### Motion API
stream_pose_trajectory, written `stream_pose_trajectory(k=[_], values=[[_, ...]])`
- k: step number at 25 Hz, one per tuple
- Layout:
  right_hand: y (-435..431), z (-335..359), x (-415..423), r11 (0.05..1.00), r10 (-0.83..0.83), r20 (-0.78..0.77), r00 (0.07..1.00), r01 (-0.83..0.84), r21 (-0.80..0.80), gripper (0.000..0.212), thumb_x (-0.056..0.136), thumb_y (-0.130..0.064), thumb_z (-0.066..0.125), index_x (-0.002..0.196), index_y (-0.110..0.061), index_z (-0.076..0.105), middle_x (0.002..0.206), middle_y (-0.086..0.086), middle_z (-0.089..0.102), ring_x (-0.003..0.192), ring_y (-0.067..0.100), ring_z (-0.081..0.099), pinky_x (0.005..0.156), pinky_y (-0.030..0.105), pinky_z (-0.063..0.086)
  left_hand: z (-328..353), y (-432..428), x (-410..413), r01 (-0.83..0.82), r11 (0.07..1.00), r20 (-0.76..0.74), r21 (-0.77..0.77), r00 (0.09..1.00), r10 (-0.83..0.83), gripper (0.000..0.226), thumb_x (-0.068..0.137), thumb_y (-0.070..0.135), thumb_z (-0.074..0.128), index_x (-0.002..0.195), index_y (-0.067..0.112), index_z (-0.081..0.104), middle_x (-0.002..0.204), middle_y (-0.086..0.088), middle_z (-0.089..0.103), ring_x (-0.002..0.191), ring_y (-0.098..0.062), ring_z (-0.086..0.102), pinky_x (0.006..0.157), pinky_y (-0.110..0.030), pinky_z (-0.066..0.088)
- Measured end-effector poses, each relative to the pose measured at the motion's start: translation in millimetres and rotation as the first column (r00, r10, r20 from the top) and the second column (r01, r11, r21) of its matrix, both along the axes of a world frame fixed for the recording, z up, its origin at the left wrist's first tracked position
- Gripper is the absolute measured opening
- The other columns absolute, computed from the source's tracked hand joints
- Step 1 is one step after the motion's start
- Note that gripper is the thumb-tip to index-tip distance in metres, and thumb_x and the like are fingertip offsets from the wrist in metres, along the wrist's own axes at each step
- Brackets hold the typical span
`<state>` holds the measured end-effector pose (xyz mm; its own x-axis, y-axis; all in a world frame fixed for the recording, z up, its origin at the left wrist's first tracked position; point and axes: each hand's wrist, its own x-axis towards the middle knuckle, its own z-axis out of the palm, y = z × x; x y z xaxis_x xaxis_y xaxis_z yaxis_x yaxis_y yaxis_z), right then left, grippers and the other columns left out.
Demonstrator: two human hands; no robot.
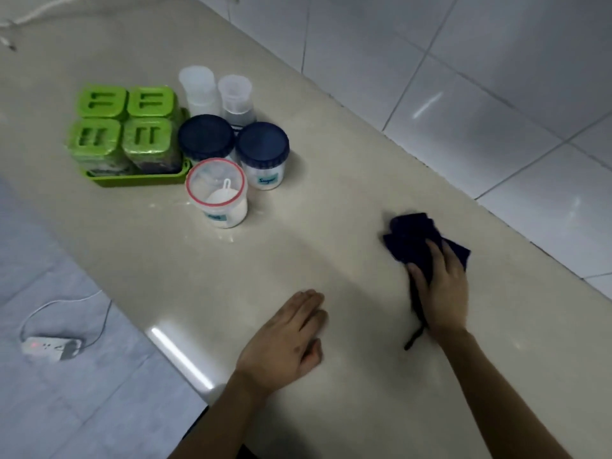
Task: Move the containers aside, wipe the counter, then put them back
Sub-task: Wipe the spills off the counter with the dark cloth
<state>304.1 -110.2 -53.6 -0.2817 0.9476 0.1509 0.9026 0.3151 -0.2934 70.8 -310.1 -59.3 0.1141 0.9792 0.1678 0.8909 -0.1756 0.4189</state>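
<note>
On the beige counter point(331, 207) my right hand point(442, 289) presses down on a dark blue cloth point(415, 236) near the tiled wall. My left hand point(284, 342) lies flat on the counter, fingers together, holding nothing. The containers stand grouped at the far left: a green tray point(139, 180) with several green-lidded boxes point(124, 127), two jars with dark blue lids point(263, 144) point(206, 135), a clear red-rimmed jar point(217, 190) with white powder and a scoop, and two translucent cups point(198, 86) point(235, 94) behind them.
A white tiled wall point(463, 94) runs along the counter's right side. The counter's left edge point(178, 356) drops to a grey floor, where a power strip point(49, 347) with its cable lies. A white cord point(33, 14) rests at the far left corner.
</note>
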Motion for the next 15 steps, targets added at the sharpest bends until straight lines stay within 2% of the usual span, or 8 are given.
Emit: stream_pose_trajectory(k=[2,4,6,8,11,12,13,15], values=[[0,-7,-15,0.948,-0.317,0.007,0.948,0.317,-0.011,0.054,0.097,-0.042,0.043,0.142,-0.015,0.036,0.147,0.022,0.038,0.132,0.042,0.036,0.109,0.056,0.03,0,0,1,0.0,1.0,0.006,0.007,1.0,0.0,0.039,0.085,0.025,0.057,0.119,0.006,0.061,0.14,-0.014,0.051,0.136,-0.026,0.041,0.115,-0.039,0.031],[-13,-9,-50,0.924,-0.381,-0.001,0.924,0.381,-0.015,0.053,0.097,-0.041,0.042,0.141,-0.013,0.038,0.146,0.024,0.038,0.132,0.044,0.036,0.11,0.058,0.028,1,0,0,-0.006,1.0,0.007,-0.002,1.0,0.006,0.04,0.085,0.025,0.057,0.119,0.006,0.06,0.14,-0.014,0.051,0.136,-0.026,0.041,0.115,-0.038,0.03],[-33,-10,-77,0.969,-0.246,-0.023,0.969,0.245,-0.014,0.054,0.096,-0.045,0.039,0.141,-0.015,0.041,0.145,0.022,0.041,0.131,0.042,0.038,0.111,0.056,0.029,2,-1,0,-0.003,1.0,0.003,-0.024,1.0,0.003,0.041,0.085,0.025,0.057,0.121,0.006,0.059,0.141,-0.014,0.05,0.136,-0.026,0.04,0.116,-0.037,0.029],[-62,-10,-83,1.0,0.018,0.001,1.0,-0.018,-0.011,0.053,0.096,-0.047,0.041,0.14,-0.018,0.043,0.144,0.019,0.044,0.131,0.038,0.04,0.112,0.052,0.03,3,-2,-1,0.01,0.999,-0.013,-0.046,1.0,-0.01,0.042,0.086,0.026,0.056,0.122,0.006,0.058,0.14,-0.015,0.05,0.135,-0.027,0.041,0.116,-0.037,0.029],[-91,-2,-49,0.933,0.358,0.041,0.933,-0.355,-0.064,0.053,0.096,-0.048,0.043,0.142,-0.023,0.041,0.147,0.011,0.043,0.136,0.029,0.039,0.113,0.048,0.03,7,-1,-1,0.017,0.997,-0.032,-0.074,0.999,-0.019,0.042,0.086,0.025,0.057,0.122,0.006,0.057,0.137,-0.015,0.051,0.133,-0.026,0.04,0.115,-0.037,0.029],[-99,0,-32,0.936,0.35,0.066,0.935,-0.345,-0.067,0.053,0.096,-0.05,0.041,0.142,-0.024,0.041,0.147,0.009,0.042,0.136,0.027,0.039,0.113,0.047,0.03,8,-1,-1,0.01,0.997,-0.027,-0.081,1.0,-0.013,0.041,0.086,0.025,0.056,0.122,0.006,0.057,0.138,-0.015,0.051,0.133,-0.025,0.039,0.115,-0.036,0.029],[-110,2,-13,0.968,0.251,0.09,0.964,-0.247,-0.055,0.054,0.096,-0.052,0.039,0.142,-0.024,0.041,0.148,0.008,0.043,0.136,0.027,0.039,0.113,0.046,0.031,9,-1,-1,0.011,0.996,-0.019,-0.087,1.0,-0.012,0.041,0.087,0.025,0.055,0.123,0.006,0.056,0.14,-0.014,0.049,0.135,-0.024,0.038,0.114,-0.036,0.03],[-135,6,19,0.995,-0.085,0.081,0.993,0.089,-0.052,0.058,0.095,-0.056,0.034,0.143,-0.024,0.038,0.148,0.009,0.041,0.137,0.028,0.037,0.114,0.045,0.03,10,-2,0,0.015,0.995,-0.007,-0.1,1.0,-0.016,0.041,0.088,0.027,0.049,0.122,0.006,0.055,0.142,-0.013,0.047,0.136,-0.025,0.036,0.113,-0.037,0.03]])
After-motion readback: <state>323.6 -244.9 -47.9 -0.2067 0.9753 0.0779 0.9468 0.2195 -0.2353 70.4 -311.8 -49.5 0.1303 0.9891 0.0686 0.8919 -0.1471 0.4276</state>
